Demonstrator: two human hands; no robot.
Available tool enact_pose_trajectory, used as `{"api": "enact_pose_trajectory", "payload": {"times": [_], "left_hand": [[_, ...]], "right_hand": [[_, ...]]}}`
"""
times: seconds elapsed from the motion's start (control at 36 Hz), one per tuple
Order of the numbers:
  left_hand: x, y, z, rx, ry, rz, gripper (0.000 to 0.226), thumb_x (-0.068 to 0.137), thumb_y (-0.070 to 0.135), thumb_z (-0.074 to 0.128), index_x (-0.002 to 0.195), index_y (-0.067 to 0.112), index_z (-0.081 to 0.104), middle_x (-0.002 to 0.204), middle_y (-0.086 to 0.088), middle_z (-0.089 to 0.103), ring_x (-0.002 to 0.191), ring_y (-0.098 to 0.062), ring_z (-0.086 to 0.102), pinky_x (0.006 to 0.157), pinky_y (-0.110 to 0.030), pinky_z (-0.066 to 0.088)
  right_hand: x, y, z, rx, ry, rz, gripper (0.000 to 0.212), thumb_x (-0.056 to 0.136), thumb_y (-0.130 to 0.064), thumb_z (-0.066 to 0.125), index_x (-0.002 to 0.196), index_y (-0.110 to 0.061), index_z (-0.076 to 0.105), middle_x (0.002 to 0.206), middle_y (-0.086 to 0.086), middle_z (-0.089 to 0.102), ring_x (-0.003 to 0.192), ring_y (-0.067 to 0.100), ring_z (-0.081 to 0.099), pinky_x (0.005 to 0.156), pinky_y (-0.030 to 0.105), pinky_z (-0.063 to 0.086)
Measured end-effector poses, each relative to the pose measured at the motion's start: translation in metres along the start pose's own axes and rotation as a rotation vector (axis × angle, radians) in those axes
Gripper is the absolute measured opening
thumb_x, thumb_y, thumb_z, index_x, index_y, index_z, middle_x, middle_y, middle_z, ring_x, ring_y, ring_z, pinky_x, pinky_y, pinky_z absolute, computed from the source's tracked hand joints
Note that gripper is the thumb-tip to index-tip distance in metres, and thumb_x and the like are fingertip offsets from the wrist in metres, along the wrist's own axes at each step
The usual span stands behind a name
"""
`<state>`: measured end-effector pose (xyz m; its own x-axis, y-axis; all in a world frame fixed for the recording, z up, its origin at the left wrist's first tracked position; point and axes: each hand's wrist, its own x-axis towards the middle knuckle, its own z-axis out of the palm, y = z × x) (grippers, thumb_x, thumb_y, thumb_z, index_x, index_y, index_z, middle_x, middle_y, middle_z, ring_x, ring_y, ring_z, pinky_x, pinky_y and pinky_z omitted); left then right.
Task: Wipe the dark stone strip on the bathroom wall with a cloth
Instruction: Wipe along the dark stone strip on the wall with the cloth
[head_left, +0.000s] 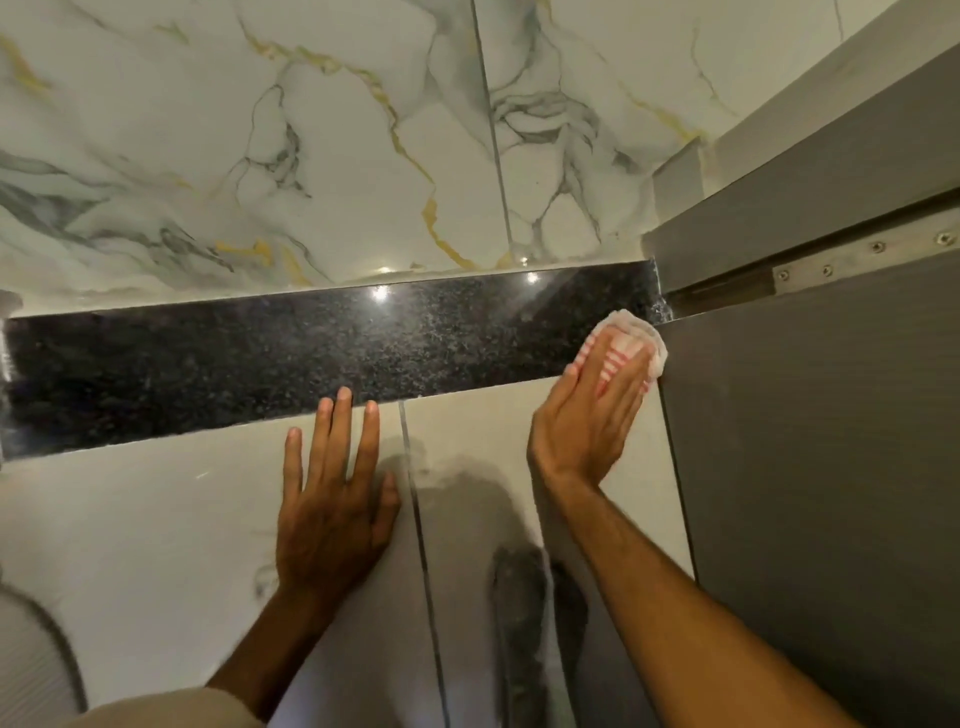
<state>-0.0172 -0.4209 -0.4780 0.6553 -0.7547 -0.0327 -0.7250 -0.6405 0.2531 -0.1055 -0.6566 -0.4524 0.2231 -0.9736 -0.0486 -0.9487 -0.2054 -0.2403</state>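
A dark speckled stone strip (260, 358) runs across the wall from the left edge to the grey door frame on the right. My right hand (587, 415) presses a white cloth with red stripes (631, 340) flat against the strip's right end, next to the door. The cloth shows above and between my fingers. My left hand (332, 488) lies flat on the pale tile below the strip, fingers spread, with the fingertips touching the strip's lower edge. It holds nothing.
White marble-look tiles (311, 156) with grey and gold veins cover the wall above the strip. A grey door (810, 493) with a metal hinge plate (857, 254) stands close on the right. A ribbed pale object (31, 660) sits at the lower left.
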Motion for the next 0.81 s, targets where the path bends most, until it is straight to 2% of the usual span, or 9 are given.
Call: {"api": "enact_pose_trajectory", "payload": {"times": [0.08,0.17,0.25,0.36,0.44,0.5,0.61,0.69,0.81], "left_hand": [[-0.001,0.0,0.003,0.008,0.005,0.009,0.071,0.108,0.039,0.041,0.17,0.006,0.029,0.179,-0.025,0.02,0.167,-0.042,0.019,0.134,-0.064,0.018],[-0.002,-0.004,0.004,0.012,-0.015,0.002,0.072,0.108,0.038,0.041,0.17,0.007,0.028,0.18,-0.024,0.019,0.168,-0.041,0.017,0.136,-0.061,0.013],[-0.007,-0.013,0.001,0.012,-0.039,-0.004,0.072,0.107,0.04,0.041,0.171,0.009,0.029,0.181,-0.021,0.018,0.168,-0.041,0.017,0.136,-0.061,0.014],[-0.016,-0.041,-0.008,0.035,-0.065,-0.062,0.069,0.111,0.048,0.031,0.171,0.014,0.032,0.181,-0.02,0.017,0.167,-0.042,0.019,0.133,-0.063,0.015],[-0.025,-0.064,-0.015,0.051,-0.044,-0.15,0.07,0.11,0.048,0.033,0.171,0.014,0.031,0.181,-0.021,0.017,0.168,-0.042,0.016,0.135,-0.061,0.01],[-0.027,-0.069,-0.016,0.028,-0.007,-0.211,0.069,0.109,0.043,0.034,0.171,0.014,0.029,0.182,-0.02,0.014,0.169,-0.039,0.012,0.138,-0.056,0.004],[-0.024,-0.067,-0.014,-0.01,0.026,-0.24,0.069,0.105,0.036,0.04,0.17,0.014,0.032,0.18,-0.019,0.021,0.168,-0.037,0.017,0.138,-0.053,0.003],[-0.026,-0.068,-0.016,-0.025,0.033,-0.265,0.063,0.109,0.035,0.036,0.168,0.015,0.036,0.179,-0.018,0.025,0.167,-0.037,0.022,0.137,-0.056,0.014],[-0.03,-0.065,-0.02,-0.057,0.056,-0.332,0.06,0.109,0.034,0.038,0.166,0.013,0.041,0.176,-0.02,0.03,0.164,-0.039,0.029,0.131,-0.062,0.03]], "right_hand": [[0.032,-0.042,0.013,-0.005,-0.062,-0.072,0.065,0.119,-0.042,0.035,0.178,-0.021,0.016,0.186,0.02,0.009,0.173,0.041,0.013,0.14,0.058,0.024],[0.01,-0.063,0.017,-0.006,-0.205,-0.393,0.067,0.119,-0.045,0.035,0.178,-0.026,0.01,0.188,0.008,0.003,0.175,0.029,0.006,0.142,0.049,0.021],[-0.04,-0.027,0.004,0.011,-0.322,-0.645,0.072,0.118,-0.042,0.042,0.178,-0.031,0.005,0.188,-0.001,0.001,0.173,0.011,-0.011,0.142,0.041,0.012],[-0.053,0.012,-0.014,-0.035,-0.309,-0.356,0.072,0.116,-0.05,0.032,0.178,-0.03,0.001,0.187,-0.002,-0.001,0.174,0.017,-0.003,0.141,0.05,0.025],[-0.026,-0.03,-0.006,-0.071,-0.176,-0.149,0.072,0.117,-0.044,0.034,0.178,-0.018,0.006,0.188,0.011,0.004,0.175,0.032,0.006,0.141,0.052,0.023],[-0.015,-0.077,0.007,-0.046,-0.148,-0.149,0.072,0.117,-0.043,0.032,0.178,-0.013,0.008,0.187,0.015,0.003,0.175,0.035,0.006,0.143,0.049,0.018],[-0.041,-0.143,0.041,-0.036,-0.151,-0.65,0.074,0.117,-0.035,0.043,0.177,-0.021,0.004,0.187,0.016,0.006,0.174,0.037,0.009,0.142,0.047,0.013],[-0.063,-0.132,0.048,0.006,-0.259,-0.992,0.078,0.116,-0.038,0.047,0.177,-0.029,0.0,0.188,0.007,0.008,0.176,0.028,0.006,0.143,0.043,0.013],[-0.062,-0.065,0.028,-0.061,-0.298,-1.063,0.071,0.114,-0.044,0.043,0.177,-0.034,0.013,0.188,-0.008,0.002,0.175,0.018,0.004,0.14,0.046,0.026]]}}
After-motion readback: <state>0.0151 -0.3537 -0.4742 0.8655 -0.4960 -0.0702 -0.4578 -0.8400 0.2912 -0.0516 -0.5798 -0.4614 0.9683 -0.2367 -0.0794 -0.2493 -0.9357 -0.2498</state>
